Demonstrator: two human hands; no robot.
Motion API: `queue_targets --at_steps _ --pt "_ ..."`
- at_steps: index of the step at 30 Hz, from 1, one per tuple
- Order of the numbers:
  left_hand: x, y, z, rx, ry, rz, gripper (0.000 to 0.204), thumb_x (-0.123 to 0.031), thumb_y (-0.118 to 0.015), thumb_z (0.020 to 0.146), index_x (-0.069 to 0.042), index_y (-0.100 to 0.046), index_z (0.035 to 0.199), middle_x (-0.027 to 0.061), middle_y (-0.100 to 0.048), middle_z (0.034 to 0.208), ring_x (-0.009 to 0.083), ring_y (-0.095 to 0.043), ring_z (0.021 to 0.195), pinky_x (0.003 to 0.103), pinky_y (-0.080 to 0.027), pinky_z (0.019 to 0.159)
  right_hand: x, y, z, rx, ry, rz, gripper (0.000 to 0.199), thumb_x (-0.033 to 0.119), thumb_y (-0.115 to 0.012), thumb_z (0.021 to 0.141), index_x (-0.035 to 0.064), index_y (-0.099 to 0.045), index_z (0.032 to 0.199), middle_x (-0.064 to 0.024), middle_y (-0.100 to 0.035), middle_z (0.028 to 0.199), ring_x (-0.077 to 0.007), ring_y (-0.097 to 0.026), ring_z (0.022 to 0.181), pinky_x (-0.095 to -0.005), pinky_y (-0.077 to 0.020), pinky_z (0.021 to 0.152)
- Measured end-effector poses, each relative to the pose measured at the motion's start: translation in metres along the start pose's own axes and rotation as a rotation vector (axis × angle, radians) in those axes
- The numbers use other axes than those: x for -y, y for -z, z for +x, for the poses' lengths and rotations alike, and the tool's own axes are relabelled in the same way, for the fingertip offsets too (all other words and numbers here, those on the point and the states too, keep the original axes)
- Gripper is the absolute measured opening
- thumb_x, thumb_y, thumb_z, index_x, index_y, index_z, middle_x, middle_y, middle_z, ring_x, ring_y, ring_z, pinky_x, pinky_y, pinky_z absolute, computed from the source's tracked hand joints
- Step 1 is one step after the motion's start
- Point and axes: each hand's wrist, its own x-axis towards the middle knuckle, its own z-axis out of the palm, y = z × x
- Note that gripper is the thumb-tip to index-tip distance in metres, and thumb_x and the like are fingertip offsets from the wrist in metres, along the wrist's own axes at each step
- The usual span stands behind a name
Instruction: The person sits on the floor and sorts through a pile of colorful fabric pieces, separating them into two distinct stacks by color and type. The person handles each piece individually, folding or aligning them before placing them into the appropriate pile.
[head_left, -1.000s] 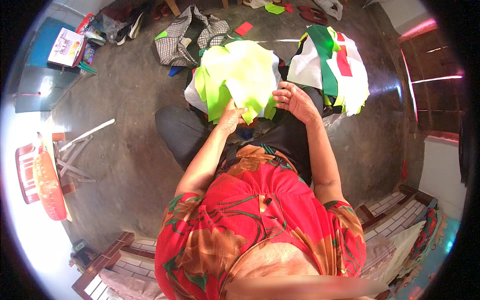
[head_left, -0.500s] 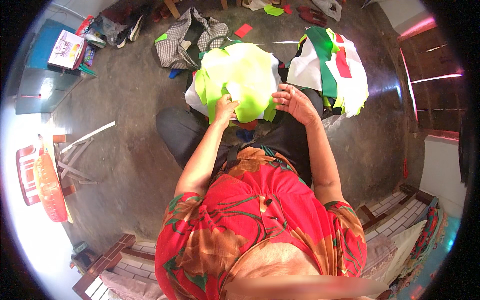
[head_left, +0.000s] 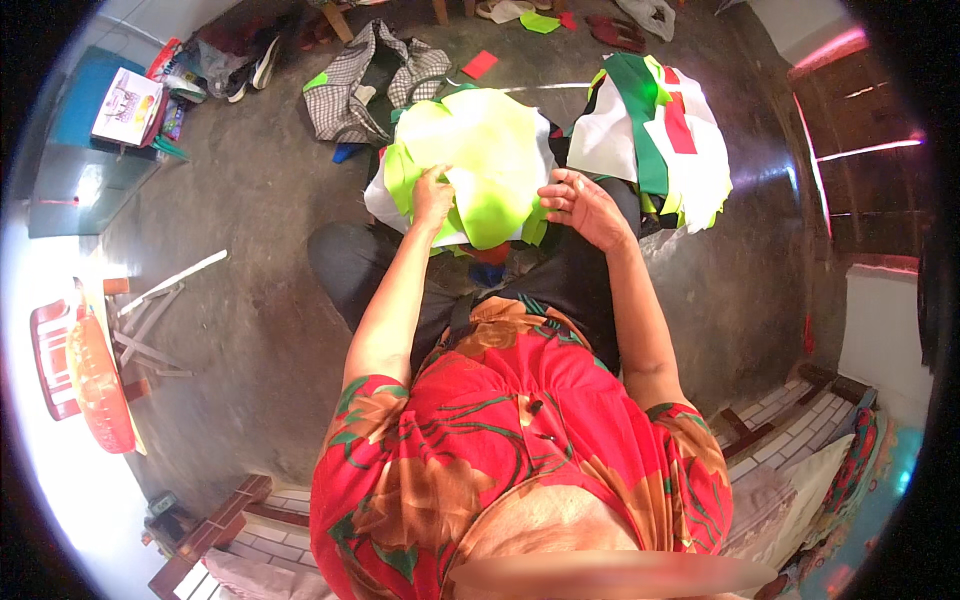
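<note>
A pile of fabric pieces lies before my crossed legs, topped by a bright yellow-green cloth [head_left: 490, 150] that sunlight washes out in the middle. White and darker pieces show beneath its edges. My left hand [head_left: 433, 203] pinches the cloth near its left front side, fingertips closed on a fold. At the pile's right edge my right hand [head_left: 590, 210] hovers with loosely curled fingers, apart and holding nothing visible; whether the fingertips touch the cloth I cannot tell. Right of it stands a second heap of cloth pieces [head_left: 615, 135] in white, green, red and yellow-green.
A grey checked cloth bundle [head_left: 345, 100] lies beyond the pile, near a red scrap [head_left: 480, 65]. Shoes [head_left: 265, 68] and a blue cabinet [head_left: 75, 190] stand far left. A red chair [head_left: 98, 385] is at the left, wooden shutters [head_left: 870, 150] at the right.
My left hand has shifted slightly up and to the left along the yellow-green cloth, still pinching it. My right hand stays nearly in place. The whole view has drifted a little.
</note>
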Motion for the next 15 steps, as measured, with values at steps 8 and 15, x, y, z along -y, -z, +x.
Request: queue_targets --at_steps 8,15 --pt "-0.025 0.001 -0.038 -0.181 -0.387 0.751 0.049 -0.007 -0.067 0.07 -0.006 -0.054 0.118 0.0143 -0.039 0.136 0.0317 -0.04 0.124 0.044 -0.038 0.097 -0.001 0.0 -0.003 -0.038 -0.002 -0.003 0.043 0.033 -0.048 0.096 0.0055 -0.044 0.129 -0.0156 -0.06 0.117 -0.0231 -0.06 0.104 -0.038 -0.0489 0.088" --pt "-0.008 -0.018 -0.042 0.211 -0.301 1.061 0.076 -0.041 -0.064 0.081 -0.005 -0.033 0.14 0.0168 -0.021 0.15 0.0318 -0.015 0.141 0.057 -0.013 0.11 -0.002 -0.001 0.0 0.024 0.027 -0.004 0.043 0.031 -0.055 0.092 0.0064 -0.046 0.127 -0.0141 -0.061 0.116 -0.0232 -0.061 0.104 -0.0399 -0.0488 0.088"
